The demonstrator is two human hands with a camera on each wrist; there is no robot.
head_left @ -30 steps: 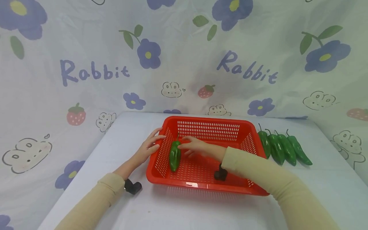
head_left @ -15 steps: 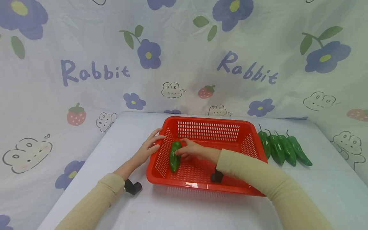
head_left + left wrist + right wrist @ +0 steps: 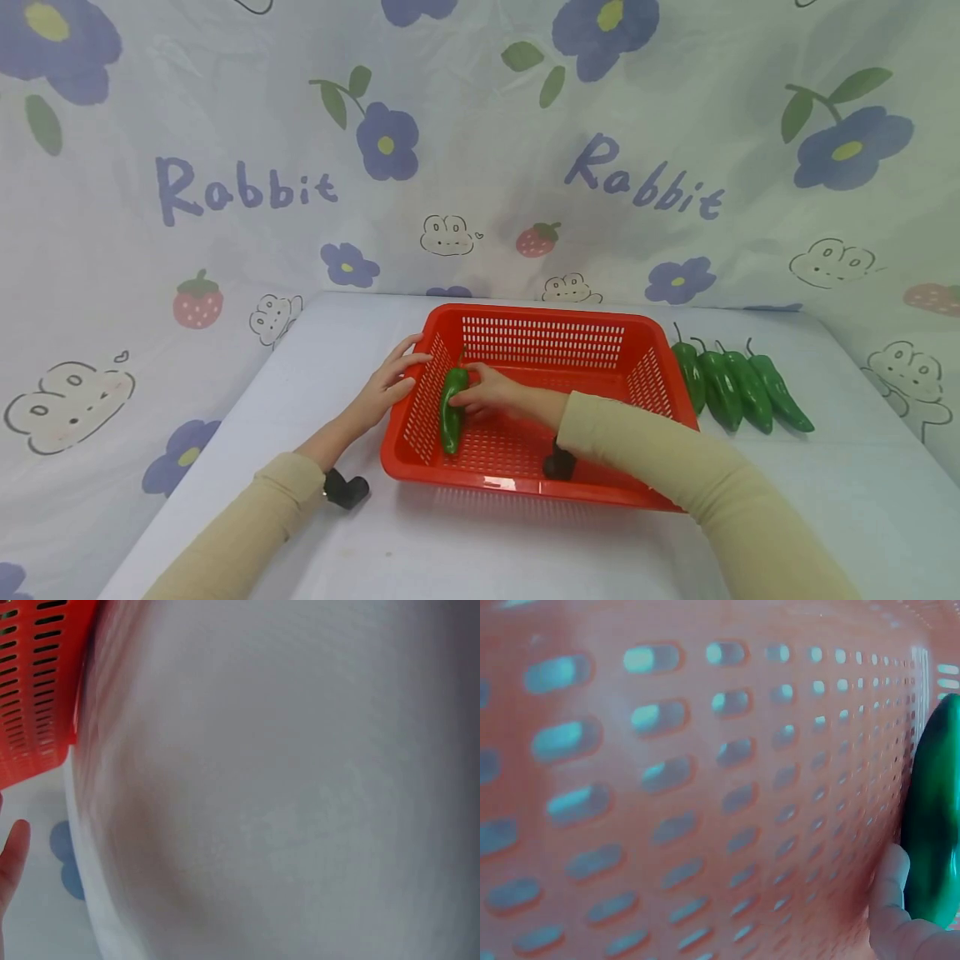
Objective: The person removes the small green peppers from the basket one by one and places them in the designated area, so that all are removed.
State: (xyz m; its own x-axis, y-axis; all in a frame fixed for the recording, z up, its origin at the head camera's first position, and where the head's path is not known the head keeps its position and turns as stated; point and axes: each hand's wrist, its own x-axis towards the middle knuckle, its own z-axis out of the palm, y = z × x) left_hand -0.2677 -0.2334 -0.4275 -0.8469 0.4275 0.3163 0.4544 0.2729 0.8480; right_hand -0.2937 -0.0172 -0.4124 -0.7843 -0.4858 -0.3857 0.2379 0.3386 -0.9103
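Note:
A red plastic basket (image 3: 517, 492) with slotted walls stands on the white table. My left hand (image 3: 375, 396) rests its extended fingers against the basket's left rim; a fingertip (image 3: 13, 851) shows at the edge of the left wrist view. Inside, along the left wall, lies a long green pepper (image 3: 451, 421), stem pointing away. My right hand (image 3: 491, 392) reaches into the basket and grips this pepper from its right side, thumb across it and fingers near the stem end. In the right wrist view, the thumb touches the glossy pepper (image 3: 934, 817); the other fingers are mostly hidden.
Several more green peppers (image 3: 742, 387) lie side by side on the table, right of the basket. A patterned cloth backdrop (image 3: 480, 150) rises behind the table. Black wrist cameras hang under both forearms, the right one over the basket's inside.
My right hand has moved slightly left and nearer, its thumb coming onto the pepper. The pepper has shifted a little left and tilted. My left hand has stayed on the rim.

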